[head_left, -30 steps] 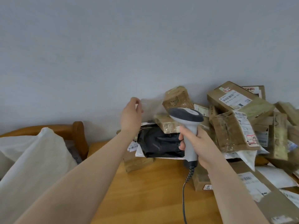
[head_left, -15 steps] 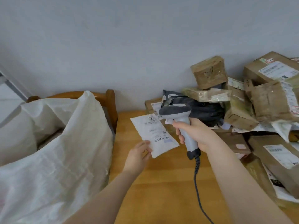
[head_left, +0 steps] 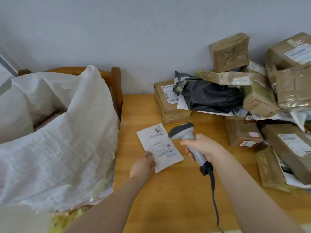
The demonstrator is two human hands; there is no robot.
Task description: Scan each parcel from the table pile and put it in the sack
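- Over on the left, a big white woven sack (head_left: pixel 58 132) stands open beside the table edge.
- The tan wooden table (head_left: pixel 168 190) carries brown taped cardboard parcels (head_left: pixel 289 91) heaped at right, with a black plastic bag parcel (head_left: pixel 210 96) slumped among them.
- Here's the flat white paper mailer (head_left: pixel 159 145), barcode label up, above the table between sack and heap.
- The grey corded handheld scanner (head_left: pixel 185 133) has its head just beside it.
- The left hand (head_left: pixel 143 165) pinches the mailer's near corner; the right hand (head_left: pixel 200 147) is wrapped round the scanner handle.

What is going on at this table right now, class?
A person is scanning parcels. The left hand holds a flat white parcel, label up, over the table, while the right hand grips a corded scanner pointed at it. The white sack stands open on the left; the parcel pile lies on the right.
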